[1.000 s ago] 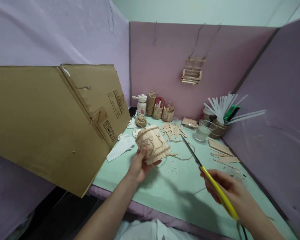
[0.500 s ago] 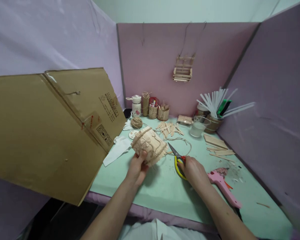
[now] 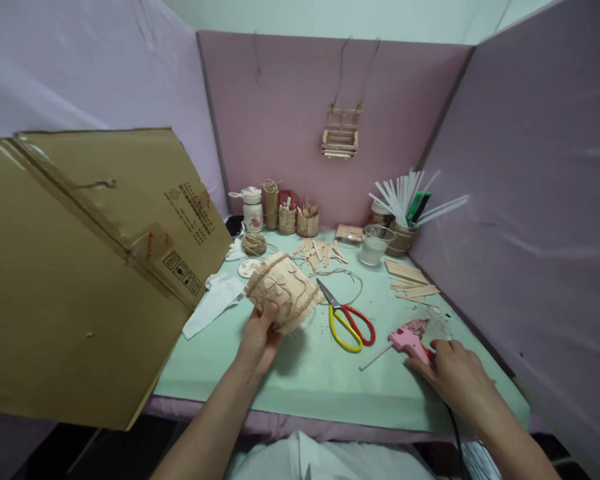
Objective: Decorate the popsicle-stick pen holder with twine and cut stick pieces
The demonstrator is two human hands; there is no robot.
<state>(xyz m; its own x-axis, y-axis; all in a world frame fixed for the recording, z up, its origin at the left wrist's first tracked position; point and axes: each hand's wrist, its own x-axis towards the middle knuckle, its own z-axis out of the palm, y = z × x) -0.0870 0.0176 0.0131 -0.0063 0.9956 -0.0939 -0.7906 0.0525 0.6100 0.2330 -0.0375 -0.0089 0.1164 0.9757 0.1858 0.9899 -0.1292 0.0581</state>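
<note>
Wooden cup [image 3: 287, 287]: left fingers [image 3: 267, 315] clamp it, right fingers [image 3: 444, 347] clamp a glue gun [image 3: 409, 339] near the tabletop's [image 3: 310, 377] right edge; scissors [image 3: 335, 305] lie between, cardboard [image 3: 105, 293] crowds the left edge.

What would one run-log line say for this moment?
left hand: holds decorated wooden container | right hand: on pink glue gun | scissors: lie on pale green table

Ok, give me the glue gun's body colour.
The glue gun has a pink body, best seen in the head view; the right hand partly covers it.
</note>
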